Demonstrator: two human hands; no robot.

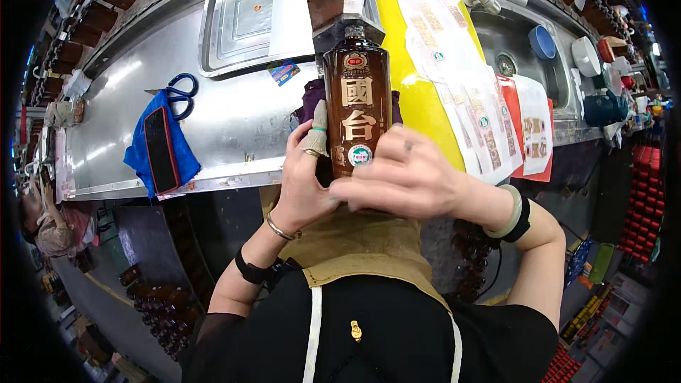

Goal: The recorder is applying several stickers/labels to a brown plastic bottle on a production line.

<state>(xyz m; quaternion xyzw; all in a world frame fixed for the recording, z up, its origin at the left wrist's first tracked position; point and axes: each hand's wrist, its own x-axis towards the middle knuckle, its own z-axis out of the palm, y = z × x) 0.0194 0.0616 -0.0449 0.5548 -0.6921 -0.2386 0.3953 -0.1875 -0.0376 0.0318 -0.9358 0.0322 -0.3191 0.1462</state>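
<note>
Both hands, the left (301,181) and the right (397,177), grasped the lower body of the upright brown bottle (357,110) held above the counter (234,117) edge; judged glass, heavy, smooth, breakable, it was best gripped around the body, not the neck.

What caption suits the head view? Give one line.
Both hands, left hand and right hand, hold a brown labelled bottle upright over a steel counter beside label sheets.
</note>
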